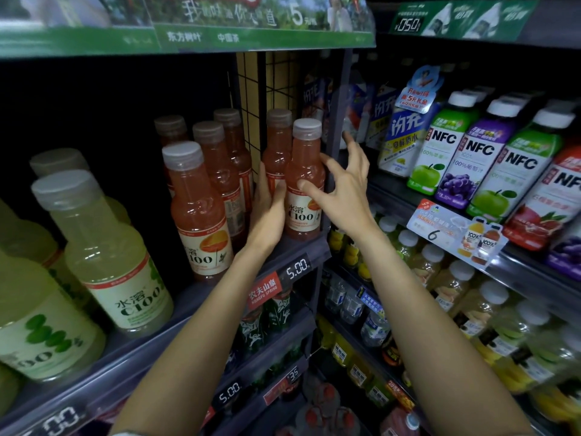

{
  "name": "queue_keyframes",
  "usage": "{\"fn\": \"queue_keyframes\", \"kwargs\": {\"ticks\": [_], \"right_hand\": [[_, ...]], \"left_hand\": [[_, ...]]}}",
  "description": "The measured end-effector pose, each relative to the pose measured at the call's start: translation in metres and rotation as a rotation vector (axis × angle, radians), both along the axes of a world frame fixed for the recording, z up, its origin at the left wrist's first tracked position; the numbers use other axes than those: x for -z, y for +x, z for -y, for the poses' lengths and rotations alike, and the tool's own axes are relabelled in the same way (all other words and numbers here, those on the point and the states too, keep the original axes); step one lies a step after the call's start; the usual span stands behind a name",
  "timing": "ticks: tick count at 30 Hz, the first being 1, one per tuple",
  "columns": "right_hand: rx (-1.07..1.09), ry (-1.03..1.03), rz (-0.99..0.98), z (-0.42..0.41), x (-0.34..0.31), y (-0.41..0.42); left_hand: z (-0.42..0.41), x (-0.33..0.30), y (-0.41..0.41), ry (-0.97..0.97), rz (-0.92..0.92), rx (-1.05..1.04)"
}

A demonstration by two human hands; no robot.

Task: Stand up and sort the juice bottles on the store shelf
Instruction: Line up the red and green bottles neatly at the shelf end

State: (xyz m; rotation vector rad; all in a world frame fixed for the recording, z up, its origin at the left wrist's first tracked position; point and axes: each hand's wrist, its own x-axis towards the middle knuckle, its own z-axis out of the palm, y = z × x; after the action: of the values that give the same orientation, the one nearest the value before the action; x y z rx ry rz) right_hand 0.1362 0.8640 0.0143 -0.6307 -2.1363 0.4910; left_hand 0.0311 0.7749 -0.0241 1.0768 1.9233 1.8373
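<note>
1. The left hand [267, 212] lies flat, straight fingers pressed against the side of the front pink juice bottle [304, 180], which stands upright at the shelf [292, 247] edge.
2. The right hand [342, 187] is spread, thumb touching the bottle's smooth clear plastic.
3. Ribbed grey caps, glossy labels; pale green bottles [103, 253] stand further left.

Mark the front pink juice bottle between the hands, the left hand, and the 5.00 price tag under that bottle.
Front pink juice bottle with grey cap [304, 171]: head view, on its clear shoulder.
Left hand [267, 212]: head view, on the back of the hand.
Dark 5.00 price tag [298, 267]: head view, on the digits.
</note>
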Motion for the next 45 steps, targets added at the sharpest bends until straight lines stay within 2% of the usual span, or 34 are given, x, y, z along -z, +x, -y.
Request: {"fn": "queue_keyframes", "kwargs": {"ticks": [4,8,10,13,15,18,21,23,26,30,33,38,42,45], "right_hand": [[0.026,-0.004,0.024,0.004,0.004,-0.002],[0.052,-0.104,-0.077,0.016,0.003,-0.005],[0.063,-0.074,-0.141,0.021,0.003,-0.003],[0.033,0.054,-0.210,0.030,0.007,0.006],[-0.006,0.093,-0.249,0.039,0.011,0.013],[-0.100,0.050,-0.277,0.056,0.016,0.020],[-0.239,-0.063,-0.259,0.072,0.019,0.020],[-0.360,-0.163,-0.200,0.085,0.018,0.016],[-0.476,-0.208,-0.086,0.107,0.022,-0.001],[-0.537,-0.198,-0.087,0.123,0.028,-0.020],[-0.484,-0.174,-0.082,0.122,0.033,-0.025],[-0.286,-0.124,-0.099,0.122,0.031,-0.029],[-0.029,-0.036,-0.017,0.113,0.020,-0.032],[0.022,-0.016,-0.008,0.103,0.016,-0.027]], "left_hand": [[0.003,-0.003,0.003,-0.024,-0.018,-0.020],[0.005,-0.009,0.009,-0.051,-0.050,-0.040],[0.009,-0.014,0.012,-0.062,-0.090,-0.063],[0.029,-0.016,0.022,-0.060,-0.268,-0.152],[0.050,-0.016,0.032,-0.032,-0.478,-0.209],[0.080,-0.014,0.040,0.030,-0.798,-0.305],[0.099,-0.005,0.037,0.128,-0.918,-0.505],[0.105,0.001,0.036,0.131,-0.872,-0.606],[0.109,0.006,0.041,0.124,-0.728,-0.611],[0.115,0.005,0.042,0.191,-0.335,-0.540],[0.117,-0.005,0.034,0.235,-0.025,-0.498],[0.113,-0.010,0.036,0.185,0.011,-0.462],[0.105,-0.003,0.031,0.179,0.107,-0.307],[0.103,-0.001,0.024,0.131,-0.005,-0.390]]}}
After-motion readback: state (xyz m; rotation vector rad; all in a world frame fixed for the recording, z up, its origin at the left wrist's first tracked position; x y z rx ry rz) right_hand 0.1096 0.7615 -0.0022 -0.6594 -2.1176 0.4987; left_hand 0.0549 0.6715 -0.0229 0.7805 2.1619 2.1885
